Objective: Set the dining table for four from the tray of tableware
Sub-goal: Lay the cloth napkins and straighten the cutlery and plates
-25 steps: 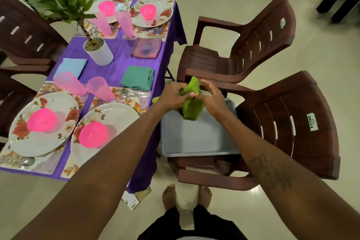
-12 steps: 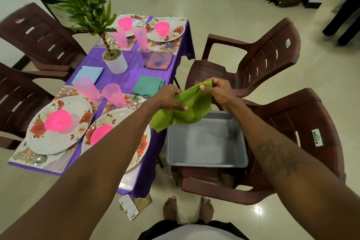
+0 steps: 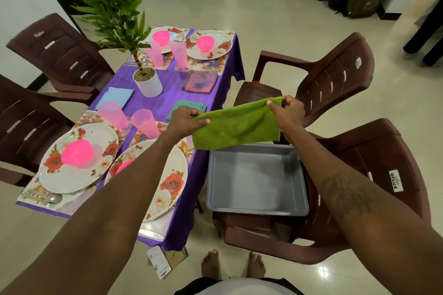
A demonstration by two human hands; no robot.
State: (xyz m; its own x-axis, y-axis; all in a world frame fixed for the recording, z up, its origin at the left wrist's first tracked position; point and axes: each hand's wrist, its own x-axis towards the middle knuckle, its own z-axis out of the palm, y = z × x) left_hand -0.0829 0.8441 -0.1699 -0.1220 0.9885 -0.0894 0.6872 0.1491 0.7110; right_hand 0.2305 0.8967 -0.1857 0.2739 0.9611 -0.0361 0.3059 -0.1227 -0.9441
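1. Now my left hand [image 3: 185, 119] pinches one upper corner of the green napkin [image 3: 236, 128].
2. My right hand [image 3: 286, 112] pinches the other corner, so the napkin hangs spread between both hands.
3. Below them the grey tray [image 3: 256, 179] sits on a chair [image 3: 383, 155], and the laid surface [image 3: 167, 100] lies left of my left hand.

Green napkin [image 3: 236, 124]: matt, ribbed cloth. Grey tray [image 3: 257, 209]: smooth, dull plastic. At nine o'clock, translucent pink plastic tumblers [image 3: 145, 122] and glossy floral plates [image 3: 79, 175].

Pink bowl [image 3: 124, 166] half behind forearm [image 3: 143, 176]
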